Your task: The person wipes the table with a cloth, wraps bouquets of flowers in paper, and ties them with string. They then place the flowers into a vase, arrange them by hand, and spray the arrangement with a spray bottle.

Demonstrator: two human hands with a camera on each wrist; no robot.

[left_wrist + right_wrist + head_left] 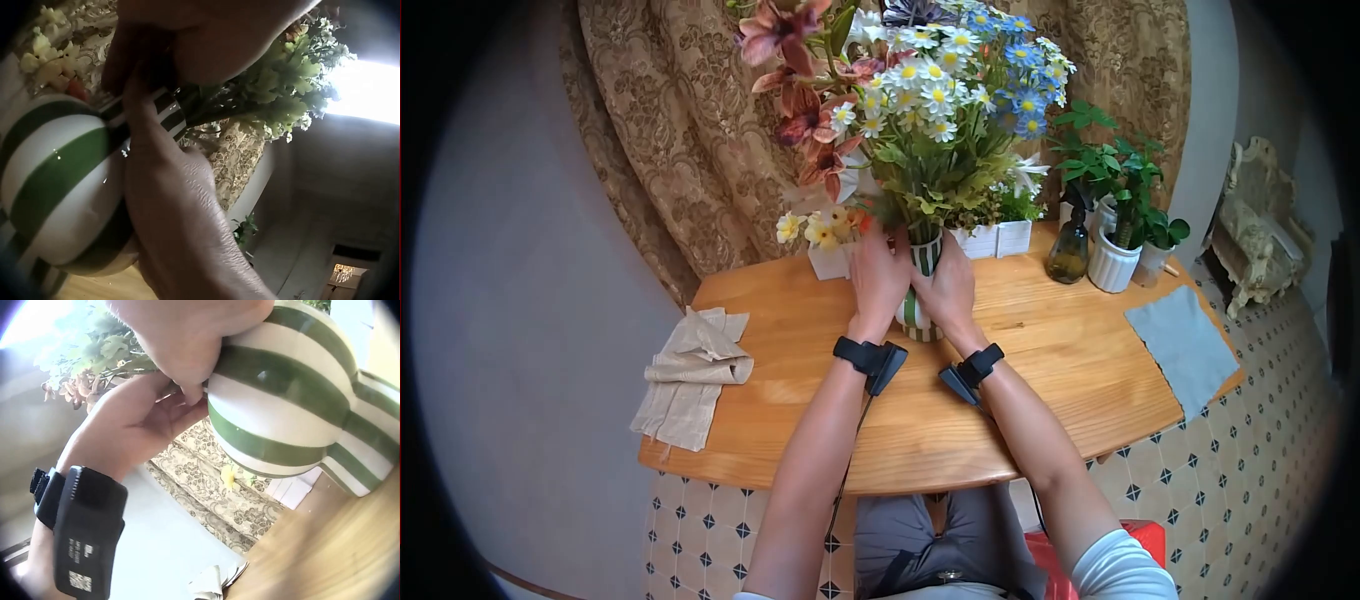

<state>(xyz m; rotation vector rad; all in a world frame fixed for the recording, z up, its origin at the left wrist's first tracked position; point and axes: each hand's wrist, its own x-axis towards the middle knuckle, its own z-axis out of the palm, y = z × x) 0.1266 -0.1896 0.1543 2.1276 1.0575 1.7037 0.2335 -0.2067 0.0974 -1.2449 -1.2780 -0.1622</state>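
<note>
A green-and-white striped vase (916, 318) stands on the wooden table in front of me, its round belly (281, 387) widening below a narrow neck. My left hand (881, 277) holds the neck from the left, and my right hand (948, 288) grips it from the right. In the right wrist view the left hand's fingers (178, 412) reach behind the neck, partly hidden. The right thumb (140, 97) lies along the neck in the left wrist view. Out of the vase's mouth rises a tall bunch of artificial flowers (935, 95), with daisies, blue blooms and reddish lilies.
Crumpled brown paper (696, 375) lies at the table's left, a grey cloth (1184, 350) at its right edge. White planters (1000, 240) with flowers stand behind the vase. A dark spray bottle (1067, 252) and a white potted plant (1115, 262) stand at the back right, before a patterned curtain (660, 130).
</note>
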